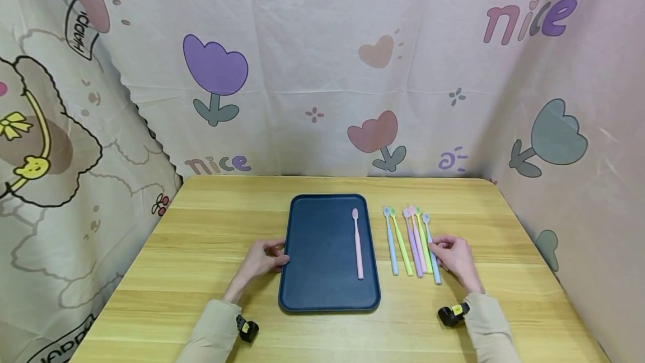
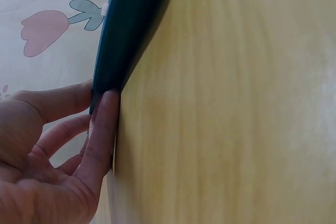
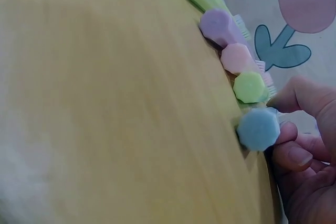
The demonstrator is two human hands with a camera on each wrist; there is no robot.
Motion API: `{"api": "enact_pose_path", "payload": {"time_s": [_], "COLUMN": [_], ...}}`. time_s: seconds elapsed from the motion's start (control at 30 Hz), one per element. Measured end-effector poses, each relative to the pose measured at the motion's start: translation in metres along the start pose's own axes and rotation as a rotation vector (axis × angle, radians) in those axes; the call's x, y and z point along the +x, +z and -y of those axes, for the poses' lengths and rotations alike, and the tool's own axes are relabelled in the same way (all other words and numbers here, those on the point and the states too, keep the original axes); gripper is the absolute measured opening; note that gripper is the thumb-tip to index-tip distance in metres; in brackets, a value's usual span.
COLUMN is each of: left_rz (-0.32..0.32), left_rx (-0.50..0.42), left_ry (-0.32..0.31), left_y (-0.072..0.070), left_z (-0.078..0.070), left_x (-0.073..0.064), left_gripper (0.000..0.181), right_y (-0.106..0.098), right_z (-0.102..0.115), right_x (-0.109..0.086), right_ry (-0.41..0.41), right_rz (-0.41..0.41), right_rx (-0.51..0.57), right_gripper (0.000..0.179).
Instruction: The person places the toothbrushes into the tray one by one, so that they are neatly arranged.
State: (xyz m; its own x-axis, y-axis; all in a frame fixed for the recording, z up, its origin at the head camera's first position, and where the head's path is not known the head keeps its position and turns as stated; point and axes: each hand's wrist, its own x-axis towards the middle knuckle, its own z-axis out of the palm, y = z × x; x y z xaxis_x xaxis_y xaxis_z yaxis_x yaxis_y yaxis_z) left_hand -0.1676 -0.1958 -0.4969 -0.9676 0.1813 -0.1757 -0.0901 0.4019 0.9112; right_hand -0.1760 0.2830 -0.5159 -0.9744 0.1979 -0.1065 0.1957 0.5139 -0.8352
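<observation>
A dark blue rectangular tray (image 1: 322,251) lies on the table with one pink toothbrush (image 1: 358,248) on its right side. My left hand (image 1: 264,256) pinches the tray's left rim, seen closer in the left wrist view, where the fingers (image 2: 102,135) meet the dark edge. To the right of the tray several pastel toothbrushes lie side by side, heads away from me. At the right end of that row, my right hand (image 1: 456,256) grips a blue toothbrush (image 1: 435,268) by its handle. In the right wrist view the blue handle end (image 3: 259,129) sits against the fingertips, beside a green one (image 3: 249,87).
Left of the row, another blue toothbrush (image 1: 392,248) and a green toothbrush (image 1: 402,245) lie slightly apart from the purple toothbrush (image 1: 414,251). The wooden table (image 1: 201,228) ends at a patterned curtain (image 1: 302,71). Both wrists carry small black cameras.
</observation>
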Motion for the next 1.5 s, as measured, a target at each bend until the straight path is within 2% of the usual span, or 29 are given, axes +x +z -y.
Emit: {"api": "enact_pose_path", "payload": {"time_s": [0.5, 1.03, 1.5], "left_rz": [0.013, -0.002, -0.001], "left_rx": [-0.012, -0.007, 0.008], "left_ry": [0.015, -0.001, 0.014], "left_y": [-0.0008, -0.0006, -0.0001], "left_z": [-0.0015, -0.0015, 0.0033], "left_x": [-0.0019, -0.0011, 0.0004], "left_gripper": [0.055, 0.054, 0.054], "right_y": [0.0017, 0.0017, -0.0009], "right_z": [-0.0012, -0.0016, 0.0010], "right_x": [0.0017, 0.0007, -0.0032], "right_ry": [-0.003, -0.015, 0.004], "right_rz": [-0.045, -0.044, -0.022], "right_rx": [-0.068, -0.034, -0.013], "right_gripper": [0.030, 0.028, 0.034]}}
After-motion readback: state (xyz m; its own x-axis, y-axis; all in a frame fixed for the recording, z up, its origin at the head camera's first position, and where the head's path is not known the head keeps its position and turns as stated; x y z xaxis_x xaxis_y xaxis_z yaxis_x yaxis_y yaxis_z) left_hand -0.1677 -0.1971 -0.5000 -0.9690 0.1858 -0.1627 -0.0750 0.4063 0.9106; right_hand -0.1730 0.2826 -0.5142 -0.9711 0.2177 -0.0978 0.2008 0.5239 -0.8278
